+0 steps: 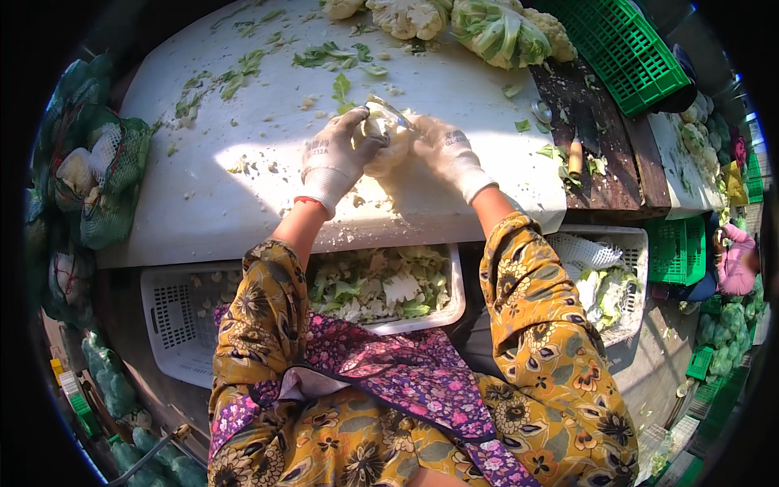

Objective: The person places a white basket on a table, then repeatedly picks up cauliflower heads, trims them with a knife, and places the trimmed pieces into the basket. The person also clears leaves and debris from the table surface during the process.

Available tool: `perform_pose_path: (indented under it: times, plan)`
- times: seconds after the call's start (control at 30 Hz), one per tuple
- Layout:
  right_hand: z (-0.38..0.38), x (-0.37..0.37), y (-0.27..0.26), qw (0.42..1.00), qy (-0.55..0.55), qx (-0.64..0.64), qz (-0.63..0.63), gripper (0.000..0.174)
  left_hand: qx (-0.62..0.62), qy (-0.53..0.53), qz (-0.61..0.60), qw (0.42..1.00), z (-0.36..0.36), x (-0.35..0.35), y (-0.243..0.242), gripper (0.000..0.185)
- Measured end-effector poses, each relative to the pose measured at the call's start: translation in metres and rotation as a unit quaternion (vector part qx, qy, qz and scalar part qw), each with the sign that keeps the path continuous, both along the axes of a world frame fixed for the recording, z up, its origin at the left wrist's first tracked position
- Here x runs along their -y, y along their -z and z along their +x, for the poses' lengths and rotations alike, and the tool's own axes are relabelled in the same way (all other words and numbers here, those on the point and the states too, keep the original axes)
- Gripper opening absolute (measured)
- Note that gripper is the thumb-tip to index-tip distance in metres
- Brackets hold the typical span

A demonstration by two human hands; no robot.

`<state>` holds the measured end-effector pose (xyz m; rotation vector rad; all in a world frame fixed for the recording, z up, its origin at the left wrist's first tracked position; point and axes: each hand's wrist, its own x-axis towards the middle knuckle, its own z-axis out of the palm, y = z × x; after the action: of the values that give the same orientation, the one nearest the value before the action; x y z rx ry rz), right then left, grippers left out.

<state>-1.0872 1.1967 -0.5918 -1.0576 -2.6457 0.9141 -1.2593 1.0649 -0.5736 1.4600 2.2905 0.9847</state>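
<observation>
My two hands wear white knit work gloves that bear writing. Over the white-covered table (261, 201), my left hand (335, 152) grips a pale cauliflower head (387, 157) from its left side, thumb towards me. On the other side, my right hand (447, 149) closes around a thin, blade-like tool (392, 111) that reaches across the top of the head. Glare and the fingers hide the tool's handle. Leaf scraps (342, 91) and white crumbs lie around the hands.
Whole cauliflowers (487, 33) sit along the far edge beside a green crate (627, 58). A wooden-handled knife (576, 155) lies on dark boards at right. Below the table edge are a crate of trimmings (377, 286) and white crates (176, 329). A person in pink (736, 259) is far right.
</observation>
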Motion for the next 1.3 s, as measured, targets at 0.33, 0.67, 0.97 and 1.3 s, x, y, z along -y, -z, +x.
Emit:
perform_pose_path:
  times: [0.33,0.67,0.97,1.3]
  plan:
    - [0.018,0.024,-0.011,0.999,0.037,-0.038,-0.004,0.036,0.386,-0.077,0.139,0.908,0.004,0.022,0.025,0.062]
    - [0.05,0.057,-0.024,0.99,0.009,0.141,-0.021,0.04,0.416,-0.027,0.109,0.902,0.027,0.033,0.029,0.073]
    - [0.012,0.056,-0.002,0.985,-0.003,0.175,-0.014,0.034,0.361,0.032,0.081,0.929,0.022,0.019,0.016,0.09]
    - [-0.005,0.03,0.015,0.961,-0.062,0.027,-0.268,0.024,0.401,0.074,0.113,0.906,-0.048,0.04,0.069,0.059]
